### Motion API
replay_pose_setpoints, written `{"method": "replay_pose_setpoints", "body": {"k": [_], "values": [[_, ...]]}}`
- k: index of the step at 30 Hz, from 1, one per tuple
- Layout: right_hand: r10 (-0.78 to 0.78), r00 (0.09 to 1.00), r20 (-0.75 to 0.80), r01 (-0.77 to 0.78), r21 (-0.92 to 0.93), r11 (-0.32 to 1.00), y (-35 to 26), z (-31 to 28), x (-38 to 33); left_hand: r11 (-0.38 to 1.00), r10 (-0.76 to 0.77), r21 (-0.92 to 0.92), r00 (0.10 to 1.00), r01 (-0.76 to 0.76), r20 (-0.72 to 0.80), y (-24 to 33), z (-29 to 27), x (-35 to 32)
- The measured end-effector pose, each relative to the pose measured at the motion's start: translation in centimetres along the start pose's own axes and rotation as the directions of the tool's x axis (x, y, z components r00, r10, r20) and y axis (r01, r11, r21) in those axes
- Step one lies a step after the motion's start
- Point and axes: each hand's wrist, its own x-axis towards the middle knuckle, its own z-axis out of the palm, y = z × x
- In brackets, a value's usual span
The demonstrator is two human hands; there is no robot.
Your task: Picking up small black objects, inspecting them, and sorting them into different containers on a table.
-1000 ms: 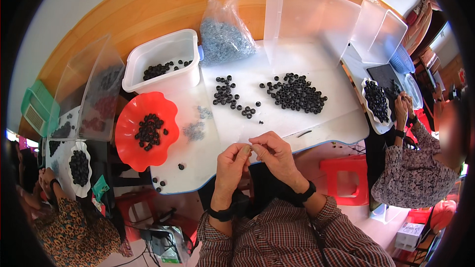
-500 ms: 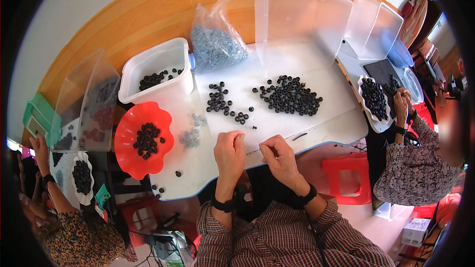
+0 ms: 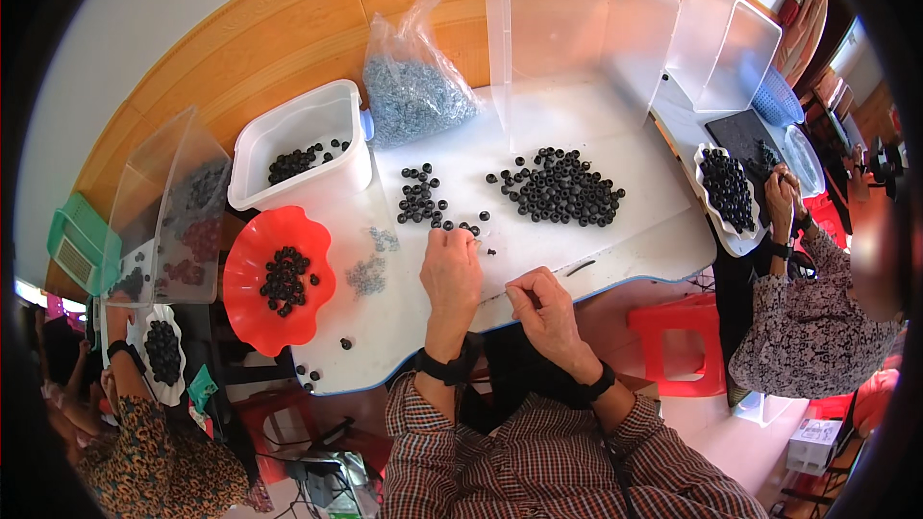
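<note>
While my left hand [image 3: 450,271] reaches onto the white table [image 3: 615,240], its fingertips touch the small black rings [image 3: 423,202].
I see its fingers curled together at the near edge of that cluster, though I cannot tell whether a ring is pinched. My right hand [image 3: 544,312] rests at the table edge, fingers loosely closed, holding nothing I can make out. The larger ring pile [image 3: 565,187] lies farther right, and the red bowl [image 3: 279,279] sits left.

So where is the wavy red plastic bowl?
The wavy red plastic bowl sits on the table's left side, below the white plastic tub, left of the left hand.
</note>
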Motion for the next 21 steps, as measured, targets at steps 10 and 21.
{"method": "replay_pose_setpoints", "body": {"k": [10,21], "values": [[0.009,1.000,-0.023,-0.008,0.039,0.999,-0.2,0.1,-0.1,0.982,0.076,-0.173,0.997,-0.078,-0.023,-0.4,-0.7,-1.0],[0.145,0.988,0.048,-0.153,0.355,0.922,-2.5,0.3,0.7,-0.081,-0.129,-0.833,0.822,0.548,0.554,-0.9,-3.7,-4.5]]}}
